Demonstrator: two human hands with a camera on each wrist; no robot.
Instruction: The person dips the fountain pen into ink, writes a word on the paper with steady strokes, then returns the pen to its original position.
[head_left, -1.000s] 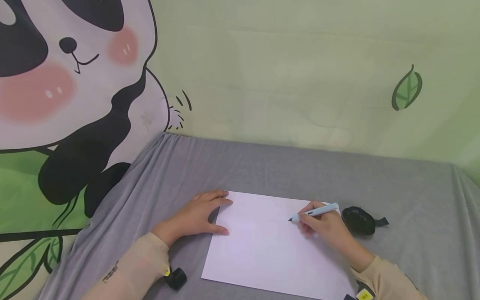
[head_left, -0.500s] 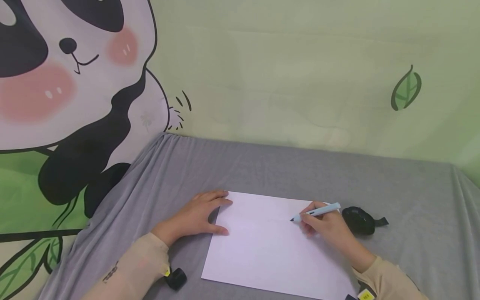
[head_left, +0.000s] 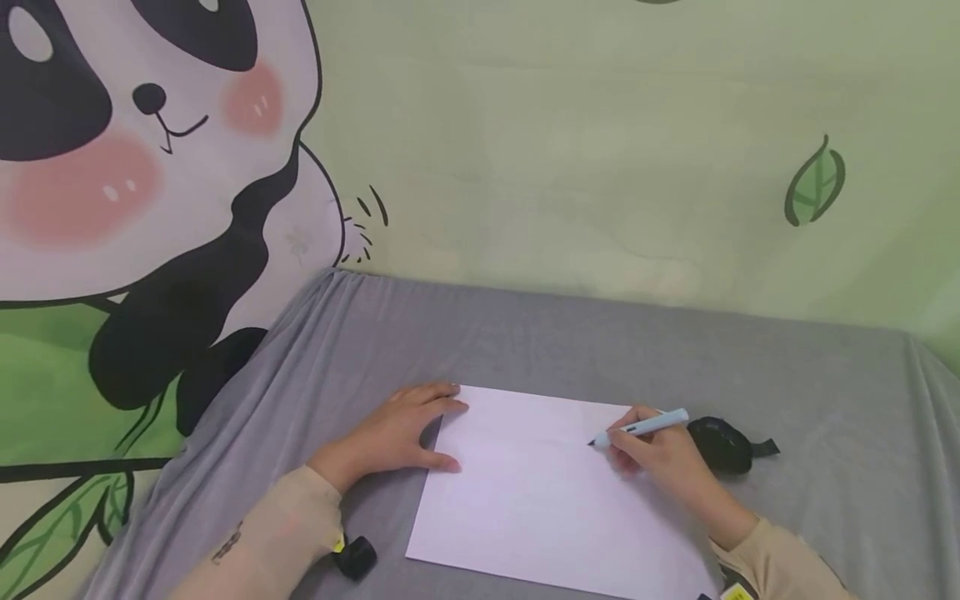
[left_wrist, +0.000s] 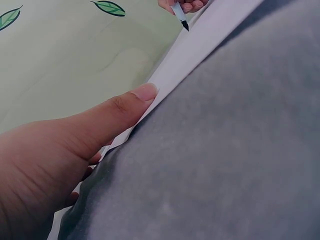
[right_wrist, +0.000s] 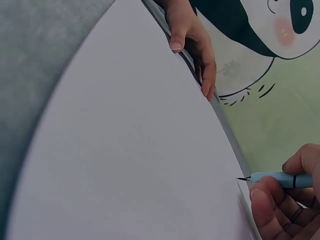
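A white sheet of paper (head_left: 540, 500) lies on the grey cloth and shows no marks. My left hand (head_left: 401, 429) rests on the sheet's left edge, its thumb and fingers spread apart. In the left wrist view the thumb (left_wrist: 117, 107) lies along the paper's edge. My right hand (head_left: 663, 454) pinches a light blue pen (head_left: 648, 423) between thumb and fingers, over the upper right of the sheet. The pen's dark, pointed tip faces left, close over the paper. In the right wrist view the nib (right_wrist: 243, 178) looks thin and dark.
Grey cloth (head_left: 525, 333) covers the table. A black rounded object (head_left: 720, 446) with a short flat tab lies right of the paper, beside my right hand. Behind the table stands a light green backdrop (head_left: 562, 167) with a printed panda (head_left: 187, 200) on the left.
My right hand has drifted slightly right with the pen. The head view has shifted a little. My left hand stays at the paper's edge.
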